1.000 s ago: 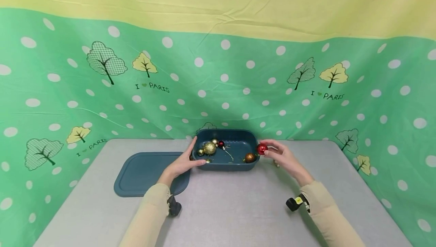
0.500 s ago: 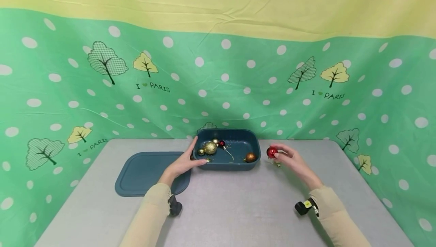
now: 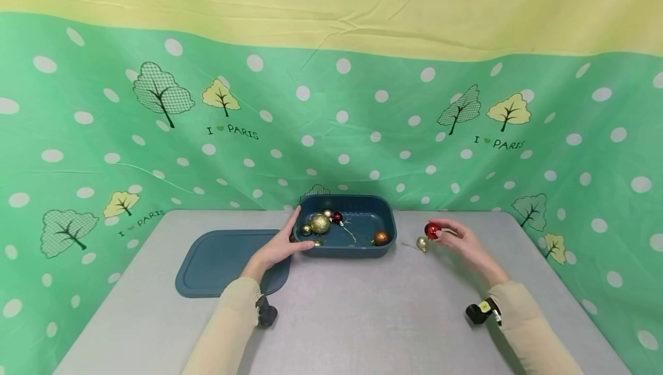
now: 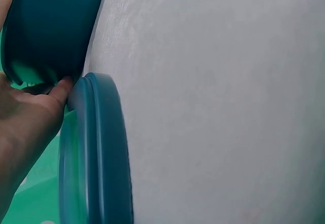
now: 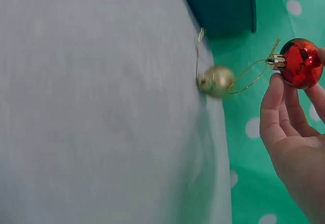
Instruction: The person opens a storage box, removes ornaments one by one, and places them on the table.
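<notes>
My right hand pinches a shiny red Christmas ball by its sides, above the right part of the table. From the ball's gold cap hangs a loop of gold cord. Just left of that hand, a small gold Christmas ball with its own cord lies on the table. My left hand grips the left end of a dark blue plastic box, thumb at the front rim, fingers along the side. Inside the box sit several gold balls, one large and glittery, a small dark red ball and a copper-coloured ball.
A flat blue lid lies left of the box, partly under my left forearm. The grey table ends at a green and yellow polka-dot cloth hanging behind and at both sides.
My right hand has moved right with the red ball, from the box's right rim out past the gold ball, which now shows fully. The left hand stays at the box.
</notes>
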Available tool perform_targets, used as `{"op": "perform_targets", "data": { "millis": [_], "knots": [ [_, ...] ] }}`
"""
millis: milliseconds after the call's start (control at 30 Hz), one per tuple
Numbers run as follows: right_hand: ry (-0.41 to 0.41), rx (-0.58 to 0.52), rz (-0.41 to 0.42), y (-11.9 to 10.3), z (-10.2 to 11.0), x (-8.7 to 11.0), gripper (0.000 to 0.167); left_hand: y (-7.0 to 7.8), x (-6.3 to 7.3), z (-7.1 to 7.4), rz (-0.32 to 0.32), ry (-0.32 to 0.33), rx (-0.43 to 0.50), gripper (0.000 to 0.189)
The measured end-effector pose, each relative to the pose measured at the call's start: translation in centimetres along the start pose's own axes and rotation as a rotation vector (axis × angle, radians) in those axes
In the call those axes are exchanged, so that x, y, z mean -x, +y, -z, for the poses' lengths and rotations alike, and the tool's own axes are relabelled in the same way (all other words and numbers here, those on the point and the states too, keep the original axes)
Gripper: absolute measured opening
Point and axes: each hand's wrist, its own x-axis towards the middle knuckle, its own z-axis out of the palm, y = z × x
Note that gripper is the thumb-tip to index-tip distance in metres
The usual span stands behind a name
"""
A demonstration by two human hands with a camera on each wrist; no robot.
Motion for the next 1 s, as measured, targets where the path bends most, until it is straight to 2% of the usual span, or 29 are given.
{"op": "perform_targets", "data": {
  "millis": [267,567,633,833,1000],
  "knots": [
    [0.031,0.042,-0.066,0.6,1.9,0.3,0.043,0.0,0.0,0.1,0.008,0.005,0.002,0.102],
    [0.012,0.11,-0.172,1.5,2.2,0.3,0.047,0.0,0.1,0.1,0.014,-0.001,-0.013,0.102],
    [0.009,0.12,-0.19,1.5,2.2,0.3,0.048,0.4,0.3,0.1,0.019,-0.007,-0.006,0.102],
    [-0.037,0.169,-0.214,1.9,2.4,0.1,0.046,3.1,1.7,0.3,0.024,-0.036,-0.001,0.098],
    [-0.071,0.216,-0.224,2.1,2.5,0.1,0.045,3.5,2.0,0.2,0.022,-0.035,0.01,0.098]
  ]
}}
